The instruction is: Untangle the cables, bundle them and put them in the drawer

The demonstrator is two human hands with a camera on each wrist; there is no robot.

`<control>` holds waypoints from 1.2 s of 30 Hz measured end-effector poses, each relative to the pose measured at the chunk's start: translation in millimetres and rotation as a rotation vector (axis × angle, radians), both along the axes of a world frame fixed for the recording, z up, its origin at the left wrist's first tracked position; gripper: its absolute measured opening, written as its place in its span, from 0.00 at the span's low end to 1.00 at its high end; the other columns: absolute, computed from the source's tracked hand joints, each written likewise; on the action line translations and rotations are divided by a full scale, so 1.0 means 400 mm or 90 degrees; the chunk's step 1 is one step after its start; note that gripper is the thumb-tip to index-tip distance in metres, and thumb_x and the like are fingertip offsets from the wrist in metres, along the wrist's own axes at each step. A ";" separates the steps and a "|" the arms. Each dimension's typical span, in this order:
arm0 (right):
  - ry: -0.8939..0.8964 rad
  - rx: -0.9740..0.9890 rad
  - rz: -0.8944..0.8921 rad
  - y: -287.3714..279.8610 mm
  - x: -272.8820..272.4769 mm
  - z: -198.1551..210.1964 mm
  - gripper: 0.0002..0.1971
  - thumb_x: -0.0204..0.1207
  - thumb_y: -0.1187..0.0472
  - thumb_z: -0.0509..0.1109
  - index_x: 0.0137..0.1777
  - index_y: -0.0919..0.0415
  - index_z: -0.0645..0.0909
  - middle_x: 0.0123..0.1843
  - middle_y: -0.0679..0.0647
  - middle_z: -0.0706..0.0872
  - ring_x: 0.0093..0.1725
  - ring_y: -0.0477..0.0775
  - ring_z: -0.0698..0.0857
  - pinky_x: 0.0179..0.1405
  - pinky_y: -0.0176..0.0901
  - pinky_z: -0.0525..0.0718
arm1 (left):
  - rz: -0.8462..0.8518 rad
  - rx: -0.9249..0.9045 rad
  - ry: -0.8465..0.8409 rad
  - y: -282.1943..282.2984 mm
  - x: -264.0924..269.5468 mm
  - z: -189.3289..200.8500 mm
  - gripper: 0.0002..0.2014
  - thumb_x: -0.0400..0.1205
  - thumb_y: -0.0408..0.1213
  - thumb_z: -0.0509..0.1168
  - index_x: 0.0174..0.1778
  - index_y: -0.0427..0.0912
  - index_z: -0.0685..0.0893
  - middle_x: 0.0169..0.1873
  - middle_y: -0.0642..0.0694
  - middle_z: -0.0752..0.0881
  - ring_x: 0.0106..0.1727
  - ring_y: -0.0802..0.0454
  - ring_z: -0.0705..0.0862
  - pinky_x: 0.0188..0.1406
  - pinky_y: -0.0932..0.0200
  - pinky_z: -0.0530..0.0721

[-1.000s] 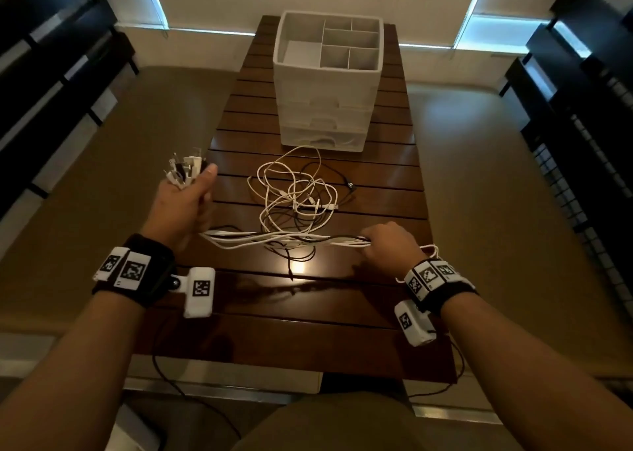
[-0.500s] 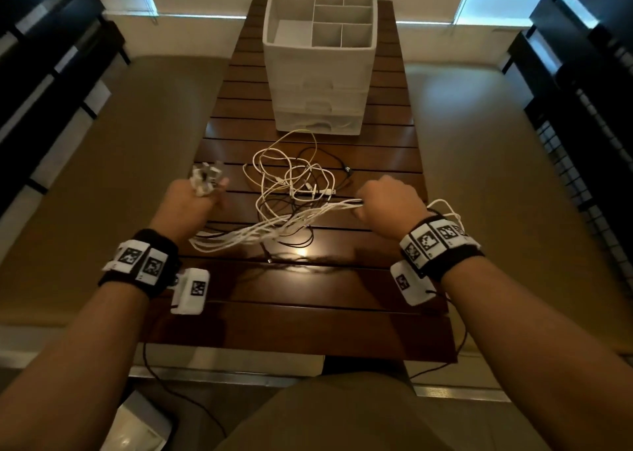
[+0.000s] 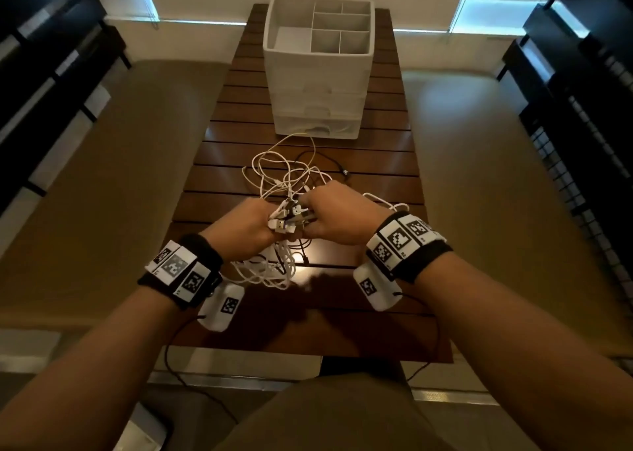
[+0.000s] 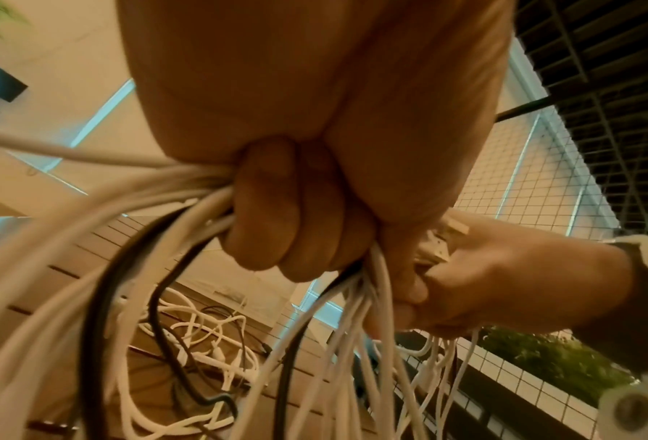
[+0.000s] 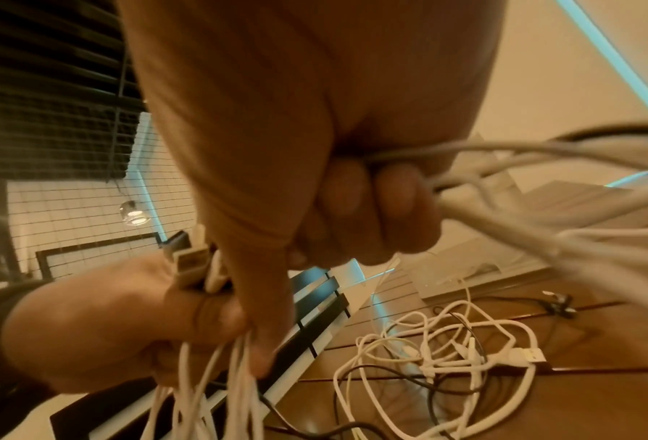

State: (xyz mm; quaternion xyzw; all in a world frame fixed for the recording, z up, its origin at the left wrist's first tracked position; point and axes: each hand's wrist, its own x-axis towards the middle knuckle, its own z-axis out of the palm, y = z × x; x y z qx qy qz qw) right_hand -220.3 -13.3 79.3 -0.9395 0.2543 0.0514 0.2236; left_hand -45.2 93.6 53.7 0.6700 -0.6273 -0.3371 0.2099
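My left hand point(image 3: 245, 233) and right hand point(image 3: 330, 215) meet above the middle of the wooden table point(image 3: 376, 162). The left hand point(image 4: 296, 214) grips a bunch of white and black cables just below their plugs point(image 3: 286, 218), which stick out toward the right hand. My right hand point(image 5: 356, 208) holds the same cable bundle further along, fingers curled round the strands. A loop of cables point(image 3: 270, 269) hangs below the hands. The loose cable tangle point(image 3: 287, 173) lies on the table behind them. The white drawer unit point(image 3: 318, 83) stands at the far end, its drawers closed.
The drawer unit's open top tray point(image 3: 342, 22) has several empty compartments. A black cable end point(image 3: 345, 171) lies right of the tangle. Beige floor lies on both sides of the narrow table, with dark shelving point(image 3: 582, 90) along the right and left walls.
My right hand has drawn the cable strands up and left to the left hand. The two hands, apart a second ago, now touch at the plugs, and a loop has formed beneath them.
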 end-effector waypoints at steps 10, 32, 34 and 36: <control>0.073 -0.131 -0.147 -0.126 -0.150 -0.077 0.12 0.82 0.44 0.70 0.55 0.47 0.90 0.51 0.52 0.90 0.55 0.61 0.87 0.47 0.49 0.81 | 0.047 0.017 0.029 0.046 0.061 0.045 0.09 0.86 0.39 0.73 0.40 0.47 0.93 0.35 0.62 0.91 0.36 0.66 0.87 0.37 0.72 0.78; -0.064 0.051 0.003 -0.041 -0.130 -0.037 0.58 0.67 0.36 0.83 0.92 0.44 0.52 0.90 0.51 0.62 0.87 0.56 0.63 0.85 0.56 0.66 | -0.030 0.110 -0.036 0.040 0.008 -0.003 0.22 0.85 0.49 0.72 0.22 0.58 0.84 0.22 0.63 0.83 0.25 0.64 0.78 0.28 0.69 0.70; -0.050 0.081 0.057 0.017 -0.076 -0.059 0.55 0.68 0.43 0.84 0.90 0.45 0.55 0.85 0.52 0.72 0.82 0.55 0.72 0.80 0.52 0.74 | -0.072 0.097 -0.030 0.027 -0.012 0.003 0.16 0.87 0.43 0.72 0.31 0.55 0.86 0.29 0.61 0.88 0.31 0.64 0.84 0.32 0.68 0.75; -0.059 0.125 0.051 0.042 -0.056 -0.090 0.39 0.73 0.49 0.83 0.81 0.52 0.71 0.69 0.53 0.88 0.66 0.54 0.86 0.63 0.48 0.85 | -0.105 0.089 -0.035 0.021 -0.028 0.013 0.17 0.83 0.56 0.70 0.41 0.46 0.90 0.37 0.50 0.91 0.38 0.55 0.88 0.37 0.56 0.83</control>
